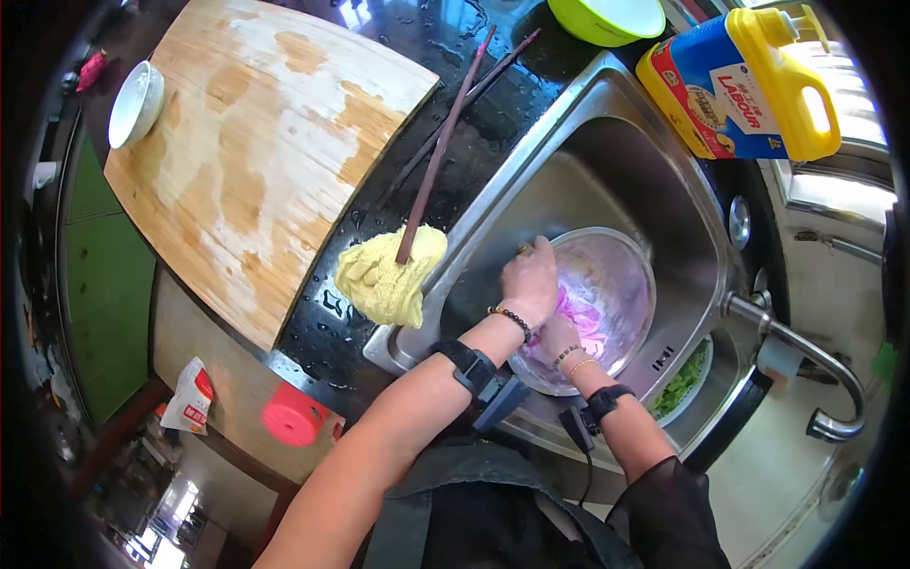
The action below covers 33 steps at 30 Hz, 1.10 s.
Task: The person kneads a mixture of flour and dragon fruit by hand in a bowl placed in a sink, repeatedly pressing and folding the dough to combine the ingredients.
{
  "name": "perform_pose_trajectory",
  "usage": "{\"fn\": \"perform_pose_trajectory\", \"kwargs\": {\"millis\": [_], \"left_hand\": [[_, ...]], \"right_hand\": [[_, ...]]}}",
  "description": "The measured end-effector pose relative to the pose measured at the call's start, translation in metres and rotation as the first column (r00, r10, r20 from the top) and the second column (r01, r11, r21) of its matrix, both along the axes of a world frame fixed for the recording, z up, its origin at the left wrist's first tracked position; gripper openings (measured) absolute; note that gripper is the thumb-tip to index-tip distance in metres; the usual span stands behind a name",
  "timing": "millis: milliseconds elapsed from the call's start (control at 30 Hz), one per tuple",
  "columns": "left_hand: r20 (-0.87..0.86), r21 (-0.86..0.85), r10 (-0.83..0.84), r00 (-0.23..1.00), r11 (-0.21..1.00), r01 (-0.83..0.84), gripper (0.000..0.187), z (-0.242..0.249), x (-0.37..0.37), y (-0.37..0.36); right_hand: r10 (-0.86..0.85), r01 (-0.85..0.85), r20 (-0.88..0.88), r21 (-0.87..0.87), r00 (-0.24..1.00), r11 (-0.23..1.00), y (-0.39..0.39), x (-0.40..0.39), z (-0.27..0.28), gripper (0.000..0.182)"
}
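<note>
A round metal basin (646,284) sits in the large sink compartment. In it is a bright pink cloth (580,308), bunched up beside my hands. My left hand (531,278) is curled closed at the basin's left side, fingers bent and partly hidden, with the cloth against it. Just below it, my right hand (557,339) is closed on the pink cloth over the basin, its fingertips out of sight. Both wrists carry beaded bracelets and black straps.
Left of the sink lies a yellow crumpled cloth (384,280) with long wooden chopsticks (441,152) on it. A large wooden board (237,142) holds a white bowl (136,104). Around the sink are a yellow detergent jug (739,90), a green bowl (607,21), a faucet (806,351) and chopped greens (684,379).
</note>
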<state>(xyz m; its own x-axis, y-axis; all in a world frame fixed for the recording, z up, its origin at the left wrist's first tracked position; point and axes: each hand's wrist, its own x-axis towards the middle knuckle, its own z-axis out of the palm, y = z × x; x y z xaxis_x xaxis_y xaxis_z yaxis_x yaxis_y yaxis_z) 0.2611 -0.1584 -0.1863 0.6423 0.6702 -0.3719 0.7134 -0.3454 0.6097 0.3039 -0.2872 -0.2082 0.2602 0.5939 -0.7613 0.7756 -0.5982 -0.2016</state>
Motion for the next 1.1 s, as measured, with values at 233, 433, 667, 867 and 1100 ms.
{"fn": "perform_pose_trajectory", "kwargs": {"millis": [233,433,667,867,1100], "left_hand": [[-0.014,0.009,-0.027,1.0,1.0,0.027,0.018,0.001,0.002,0.001],[-0.041,0.006,-0.04,0.998,0.999,0.04,0.019,0.006,0.003,0.002],[-0.046,0.067,-0.094,0.995,0.993,0.097,0.023,-0.007,0.0,0.001],[-0.084,-0.009,-0.098,0.992,0.995,0.098,0.027,0.007,0.001,0.004],[-0.078,0.035,-0.092,0.993,0.995,0.095,0.02,0.006,0.0,0.003]], "right_hand": [[-0.045,0.046,-0.015,0.044,0.999,0.998,0.014,0.003,-0.03,0.028],[-0.141,0.155,-0.119,0.115,0.983,0.981,0.023,0.008,-0.05,0.028],[-0.076,0.147,-0.192,0.392,0.978,0.908,0.011,0.009,-0.03,0.028],[-0.165,0.159,-0.049,0.628,0.985,0.762,0.03,0.046,0.025,0.022],[-0.019,-0.018,0.125,0.289,0.992,0.957,0.051,0.049,-0.033,0.018]]}}
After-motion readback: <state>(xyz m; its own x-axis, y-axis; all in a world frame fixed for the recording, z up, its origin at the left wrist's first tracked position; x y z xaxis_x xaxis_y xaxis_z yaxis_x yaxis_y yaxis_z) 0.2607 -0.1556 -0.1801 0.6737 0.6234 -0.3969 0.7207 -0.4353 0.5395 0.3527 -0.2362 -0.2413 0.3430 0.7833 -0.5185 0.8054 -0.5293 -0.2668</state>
